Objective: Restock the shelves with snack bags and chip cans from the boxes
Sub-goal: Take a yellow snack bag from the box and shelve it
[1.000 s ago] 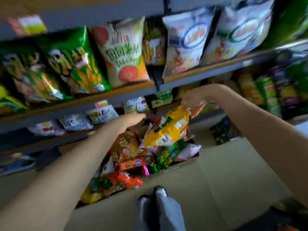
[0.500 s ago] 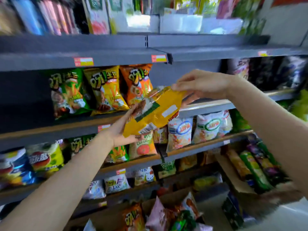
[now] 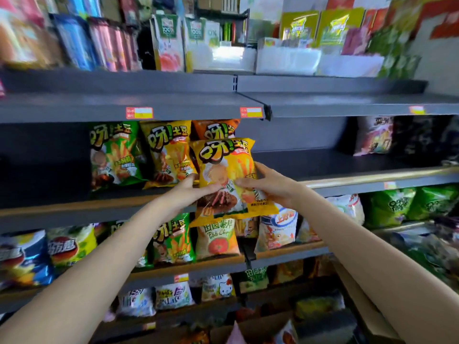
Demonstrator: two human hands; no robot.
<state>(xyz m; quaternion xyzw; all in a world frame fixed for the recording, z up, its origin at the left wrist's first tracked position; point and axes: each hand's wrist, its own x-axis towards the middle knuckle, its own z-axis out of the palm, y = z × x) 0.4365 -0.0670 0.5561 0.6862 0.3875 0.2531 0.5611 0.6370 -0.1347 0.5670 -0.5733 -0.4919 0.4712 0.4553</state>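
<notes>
Two tall juice cartons [image 3: 167,43] marked "100%" stand side by side near the middle of the top shelf [image 3: 119,81], toward its back. To their right, white trays [image 3: 288,60] sit in a row along the front edge, with blurred green foliage [image 3: 395,53] at the right end and a red sign [image 3: 444,23] on the wall above it. Red-and-yellow price labels [image 3: 139,112] are stuck along the front edge of the shelf below [image 3: 74,112], one left of centre, one at the middle join, and a blurred one far right.
</notes>
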